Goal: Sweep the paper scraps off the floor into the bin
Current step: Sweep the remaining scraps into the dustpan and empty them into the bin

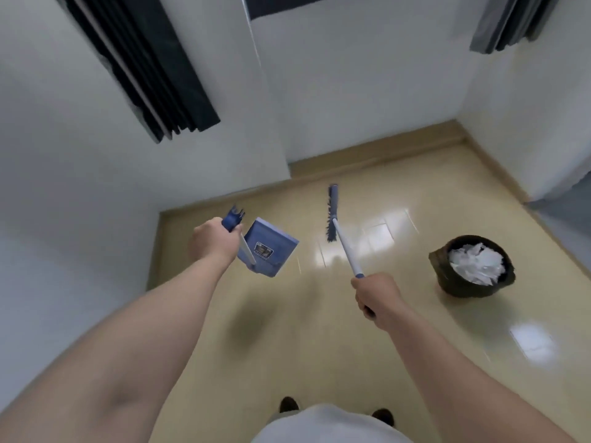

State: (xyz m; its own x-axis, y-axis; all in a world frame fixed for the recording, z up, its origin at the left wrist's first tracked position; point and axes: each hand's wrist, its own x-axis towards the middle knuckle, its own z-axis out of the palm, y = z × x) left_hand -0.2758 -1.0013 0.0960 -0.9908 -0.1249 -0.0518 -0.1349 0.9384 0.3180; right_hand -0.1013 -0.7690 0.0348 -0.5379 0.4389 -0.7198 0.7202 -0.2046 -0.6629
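L hand (214, 241) curled tight round handle of blue dustpan (271, 247), pan tilted, seemingly lifted off beige floor (319, 330) (blurry). Centre: blue broom (332, 212), head toward wall, white pole gripped at near end by R hand (375, 295). Far right: dark bin (447, 282) on floor, white paper scraps (475, 263) heaped inside.

Glossy beige floor (319, 330), dark bin (460, 290) standing on it at right, white paper scraps (476, 265) inside
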